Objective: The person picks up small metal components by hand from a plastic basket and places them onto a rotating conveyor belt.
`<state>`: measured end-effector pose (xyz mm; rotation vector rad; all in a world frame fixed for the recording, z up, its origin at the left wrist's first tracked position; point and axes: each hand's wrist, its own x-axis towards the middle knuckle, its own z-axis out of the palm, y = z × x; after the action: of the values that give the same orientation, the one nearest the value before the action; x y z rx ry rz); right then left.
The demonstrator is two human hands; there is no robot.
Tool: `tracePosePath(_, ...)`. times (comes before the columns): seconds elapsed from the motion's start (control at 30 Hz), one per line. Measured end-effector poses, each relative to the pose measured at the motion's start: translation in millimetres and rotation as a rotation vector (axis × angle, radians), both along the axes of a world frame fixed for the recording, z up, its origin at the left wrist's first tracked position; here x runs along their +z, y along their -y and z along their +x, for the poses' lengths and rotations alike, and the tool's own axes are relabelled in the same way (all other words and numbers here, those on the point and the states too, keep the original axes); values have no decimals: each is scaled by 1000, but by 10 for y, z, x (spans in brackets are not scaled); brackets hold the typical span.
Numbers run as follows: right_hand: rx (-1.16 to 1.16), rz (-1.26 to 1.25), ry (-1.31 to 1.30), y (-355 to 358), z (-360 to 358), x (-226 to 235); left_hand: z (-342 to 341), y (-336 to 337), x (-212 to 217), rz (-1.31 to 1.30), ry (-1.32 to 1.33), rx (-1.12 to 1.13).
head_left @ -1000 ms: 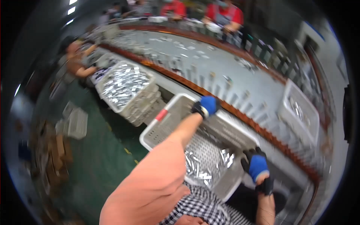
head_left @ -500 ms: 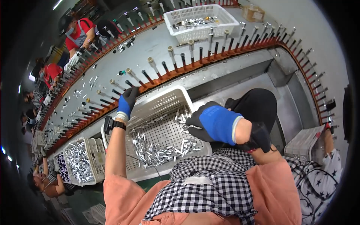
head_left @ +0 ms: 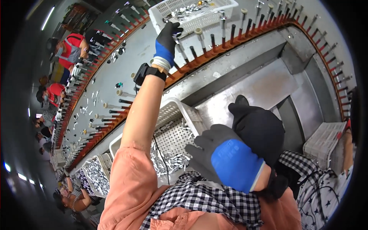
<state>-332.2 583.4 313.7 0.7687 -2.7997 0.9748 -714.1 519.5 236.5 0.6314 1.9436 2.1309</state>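
My left hand [head_left: 166,44], in a blue and black glove, reaches out to the row of upright spindles. Its fingers curl at the top of one spindle, around a shiny metal part [head_left: 176,37]; the glove hides some of the grip. My right hand [head_left: 230,161], gloved the same way, is held near my lap with its fingers spread and nothing visible in them. It partly covers the white plastic crate [head_left: 180,102] in front of me. Small shiny metal parts [head_left: 172,163] lie in that crate, partly behind my left arm.
A white basket [head_left: 193,21] of metal pieces stands on the grey table beyond the spindles. The spindle rail [head_left: 214,50] curves around a metal trough [head_left: 237,86]. Another crate of parts [head_left: 97,172] sits at left. Co-workers [head_left: 71,50] work along the left side.
My left hand has moved up and right along the spindles, to one near the white basket. My right hand has come back from the parts in the crate, its fingers now spread. The view has shifted.
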Motion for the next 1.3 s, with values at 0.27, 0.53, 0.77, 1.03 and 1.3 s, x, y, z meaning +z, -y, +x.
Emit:
tracePosePath(0.27,-21,37,0,-101,77,-96,731,617,203,-228,-140,157)
tracePosePath(0.53,-82,196,-46,-194,29,-59,1333,1094,492,-1179,-140,-854)
tracePosePath(0.77,15,137,-77,-40,-39,-110,541,-108,-18,-185,-344,35)
tracePosePath(1.03,4,80,-74,-125,-6,-58,678,-25,39,-281,-186,7)
tracePosePath(1.3,42,120,-3,-92,-83,-64,1276,1068,602,-1071,-158,-991)
